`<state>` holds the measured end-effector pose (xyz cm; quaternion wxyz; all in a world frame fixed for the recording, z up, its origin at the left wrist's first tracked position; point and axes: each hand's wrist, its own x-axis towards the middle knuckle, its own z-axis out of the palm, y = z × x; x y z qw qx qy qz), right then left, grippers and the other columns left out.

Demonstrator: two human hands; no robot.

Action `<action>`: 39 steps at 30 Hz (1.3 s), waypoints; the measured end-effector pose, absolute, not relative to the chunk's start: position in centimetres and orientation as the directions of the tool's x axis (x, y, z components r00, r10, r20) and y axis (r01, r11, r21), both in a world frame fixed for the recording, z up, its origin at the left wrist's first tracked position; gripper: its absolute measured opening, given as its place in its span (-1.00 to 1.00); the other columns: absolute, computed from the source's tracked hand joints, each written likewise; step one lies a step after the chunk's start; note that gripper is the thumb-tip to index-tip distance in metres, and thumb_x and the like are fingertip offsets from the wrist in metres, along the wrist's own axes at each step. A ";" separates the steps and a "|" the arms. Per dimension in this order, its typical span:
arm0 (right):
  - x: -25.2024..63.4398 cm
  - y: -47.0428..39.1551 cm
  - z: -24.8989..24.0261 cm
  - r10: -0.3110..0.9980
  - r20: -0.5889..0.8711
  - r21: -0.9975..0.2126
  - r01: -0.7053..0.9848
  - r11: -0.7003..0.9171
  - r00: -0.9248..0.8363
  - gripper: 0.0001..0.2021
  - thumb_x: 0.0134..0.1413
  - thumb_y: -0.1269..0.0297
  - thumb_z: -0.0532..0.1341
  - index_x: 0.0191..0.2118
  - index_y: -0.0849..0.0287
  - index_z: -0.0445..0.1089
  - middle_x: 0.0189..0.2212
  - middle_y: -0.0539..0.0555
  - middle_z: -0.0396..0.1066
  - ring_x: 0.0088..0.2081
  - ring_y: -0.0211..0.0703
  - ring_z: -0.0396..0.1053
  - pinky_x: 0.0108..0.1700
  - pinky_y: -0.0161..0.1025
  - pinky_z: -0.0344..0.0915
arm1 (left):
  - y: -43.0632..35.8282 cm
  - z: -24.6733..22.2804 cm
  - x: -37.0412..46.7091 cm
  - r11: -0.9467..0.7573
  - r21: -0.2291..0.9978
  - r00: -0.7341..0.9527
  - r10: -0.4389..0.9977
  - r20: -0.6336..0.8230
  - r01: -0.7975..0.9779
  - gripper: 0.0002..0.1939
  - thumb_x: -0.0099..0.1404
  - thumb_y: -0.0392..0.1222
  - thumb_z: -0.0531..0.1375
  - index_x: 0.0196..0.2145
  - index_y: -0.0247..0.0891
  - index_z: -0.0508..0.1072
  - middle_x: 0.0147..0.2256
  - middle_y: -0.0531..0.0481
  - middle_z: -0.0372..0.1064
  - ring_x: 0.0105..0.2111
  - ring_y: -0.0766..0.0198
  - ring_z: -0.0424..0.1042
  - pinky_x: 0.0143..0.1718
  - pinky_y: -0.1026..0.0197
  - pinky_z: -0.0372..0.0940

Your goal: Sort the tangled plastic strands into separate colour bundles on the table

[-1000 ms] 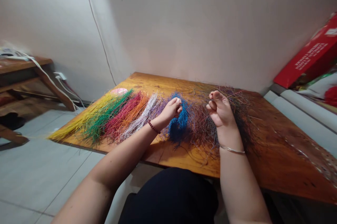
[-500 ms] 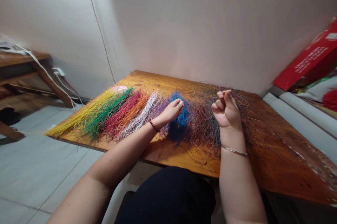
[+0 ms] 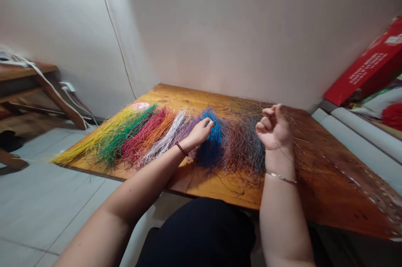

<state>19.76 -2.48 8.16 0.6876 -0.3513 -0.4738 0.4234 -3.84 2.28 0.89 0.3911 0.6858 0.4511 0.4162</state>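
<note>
Bundles of thin strands lie side by side across the wooden table [image 3: 182, 184]: yellow [image 3: 91, 141], green [image 3: 117, 143], crimson [image 3: 138, 139], orange [image 3: 157, 133], white [image 3: 166, 139], purple, blue [image 3: 212, 150], brown [image 3: 235, 145] and grey [image 3: 257, 154]. My left hand [image 3: 201, 130] is over the blue bundle, thumb and fingers pinched together; what they hold, if anything, is too small to see. Raised above the right end of the row, my right hand [image 3: 275, 128] is closed, its thumb against the forefinger. Any strand in it is too thin to make out.
A pink dish [image 3: 140, 106] sits behind the yellow and green strands. At the right are a red box [image 3: 364, 66] and long white rolls [image 3: 367, 141]. A second wooden table [image 3: 47, 68] with white cables stands at the far left. The wall rises behind.
My left hand has moved slightly left and down over the blue strands. My right hand has shifted a little to the right, away from my left. The view has moved slightly.
</note>
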 end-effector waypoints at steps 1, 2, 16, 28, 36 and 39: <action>19.5 -2.1 7.9 0.933 0.303 -0.915 -0.217 0.342 0.193 -0.60 -0.18 -0.18 0.35 -0.38 0.05 0.42 -0.54 -0.13 0.28 -0.69 -0.46 -0.26 -0.66 -0.35 -0.21 | 2.3 0.9 -3.9 -0.284 0.914 0.245 0.945 0.217 0.290 -0.79 0.33 -0.12 0.02 -0.44 -0.24 0.23 -0.53 0.11 0.16 -0.52 0.36 0.11 -0.47 0.31 0.00; 19.3 -1.7 7.5 0.946 0.254 -0.943 -0.166 0.289 0.202 -0.58 -0.24 -0.16 0.38 -0.39 0.09 0.42 -0.55 -0.11 0.29 -0.69 -0.47 -0.23 -0.66 -0.36 -0.20 | 2.4 0.9 -3.9 -0.281 0.916 0.244 0.946 0.214 0.287 -0.80 0.32 -0.13 0.02 -0.44 -0.24 0.23 -0.53 0.11 0.16 -0.52 0.37 0.11 -0.47 0.31 0.00; 18.3 1.7 2.5 0.810 0.480 -0.649 0.757 0.069 0.337 -0.72 -0.01 0.06 0.27 -0.39 0.19 0.56 -0.38 0.19 0.55 -0.34 -0.01 0.47 -0.23 -0.17 0.28 | 2.4 1.0 -3.9 -0.254 0.944 0.297 0.937 0.186 0.212 -0.79 0.29 -0.07 0.09 -0.37 -0.28 0.31 -0.55 0.11 0.16 -0.56 0.39 0.10 -0.52 0.33 0.00; 16.2 0.7 4.3 0.844 0.437 -0.886 0.313 0.343 0.312 -0.48 -0.04 -0.10 0.28 -0.11 0.26 0.49 -0.53 0.04 0.41 -0.51 -0.24 0.30 -0.41 -0.27 0.24 | 0.4 3.6 -4.0 -0.219 0.975 0.354 0.911 0.214 -0.027 -0.66 0.23 0.08 0.20 -0.31 -0.30 0.38 -0.60 0.17 0.06 -0.63 0.47 -0.01 -0.60 0.35 -0.13; 13.8 -0.6 4.8 0.927 0.352 -0.927 0.085 0.364 -0.130 -0.66 -0.12 -0.01 0.38 -0.30 0.15 0.58 -0.36 0.10 0.54 -0.33 -0.16 0.43 -0.21 -0.21 0.34 | -0.1 4.0 -3.9 -0.255 0.965 0.391 0.883 0.260 -0.065 -0.67 0.22 0.03 0.23 -0.32 -0.35 0.45 -0.62 0.13 0.15 -0.62 0.46 0.04 -0.56 0.33 -0.04; 13.9 0.1 4.1 0.916 0.387 -0.907 0.137 0.399 -0.104 -0.67 -0.10 -0.03 0.36 -0.40 0.18 0.56 -0.42 0.10 0.53 -0.35 -0.16 0.43 -0.21 -0.21 0.33 | 0.0 3.8 -3.8 -0.275 0.959 0.407 0.871 0.277 -0.063 -0.67 0.23 0.03 0.23 -0.32 -0.35 0.47 -0.60 0.11 0.20 -0.61 0.44 0.08 -0.54 0.32 0.00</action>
